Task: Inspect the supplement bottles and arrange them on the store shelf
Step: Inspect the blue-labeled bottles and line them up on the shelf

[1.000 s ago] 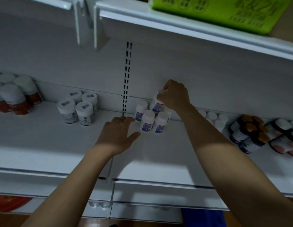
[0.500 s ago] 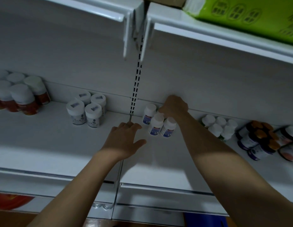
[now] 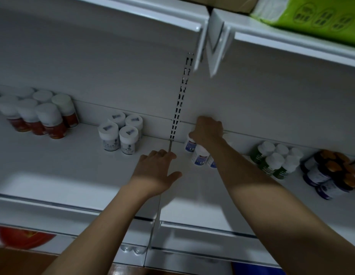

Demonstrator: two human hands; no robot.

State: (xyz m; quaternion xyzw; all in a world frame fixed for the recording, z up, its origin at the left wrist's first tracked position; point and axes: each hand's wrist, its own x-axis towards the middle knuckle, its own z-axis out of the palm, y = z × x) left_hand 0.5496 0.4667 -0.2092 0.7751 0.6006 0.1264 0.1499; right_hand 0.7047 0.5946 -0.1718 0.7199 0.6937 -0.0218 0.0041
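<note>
**A:** What's sitting nearest?

**B:** The left hand (image 3: 156, 171) is lying flat on the white shelf (image 3: 73, 165). Its fingers are straight, its thumb is spreading to the right, and it's holding nothing. It's resting at the seam between two shelf boards.

**A:** And the supplement bottles?

**B:** A little farther, just right of that hand, the blue-labelled bottles (image 3: 200, 155) are standing upright in a tight cluster. The right hand (image 3: 207, 132) is reaching over them, fingers curling down onto the far ones (the palm is hiding what's beneath, so I cannot tell whether it's gripping one).

**A:** Anything beside them?

**B:** To the left, four grey-labelled bottles (image 3: 121, 133) are standing together, with red-labelled bottles (image 3: 43, 118) farther left. To the right, green-labelled bottles (image 3: 276, 159) and then orange-capped bottles (image 3: 327, 175) are crowding together. At the very back, a slotted upright (image 3: 180, 96) is running up the wall.
</note>
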